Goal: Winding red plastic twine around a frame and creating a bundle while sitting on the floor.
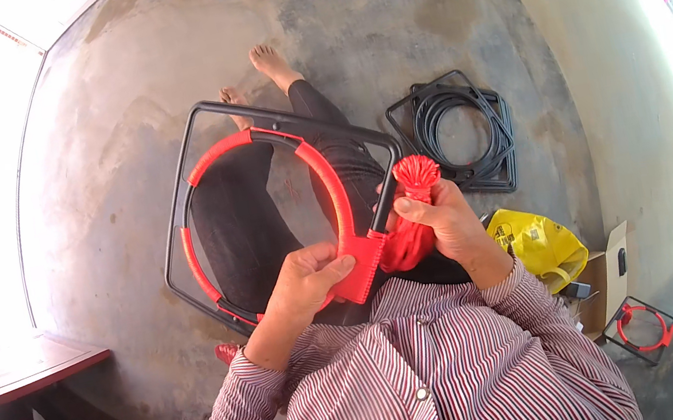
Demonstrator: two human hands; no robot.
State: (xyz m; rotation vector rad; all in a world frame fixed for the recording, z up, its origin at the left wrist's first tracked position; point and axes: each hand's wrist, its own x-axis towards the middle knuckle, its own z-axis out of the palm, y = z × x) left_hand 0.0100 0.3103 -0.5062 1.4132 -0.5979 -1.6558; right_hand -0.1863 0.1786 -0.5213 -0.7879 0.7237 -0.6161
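Gripping red cord bundle [414, 214] upright, right hand [447, 226]; left hand [308, 280] clasps frame [265, 213].

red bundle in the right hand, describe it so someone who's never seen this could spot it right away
Start at the dark metal frame resting across the person's lap over the grey concrete floor. Follow its right-hand bar down to the right hand, which grips a red bundle of cord. Unlike the flat red strip wound onto the frame's ring, it is a loose wad with a ruffled fan-shaped top.
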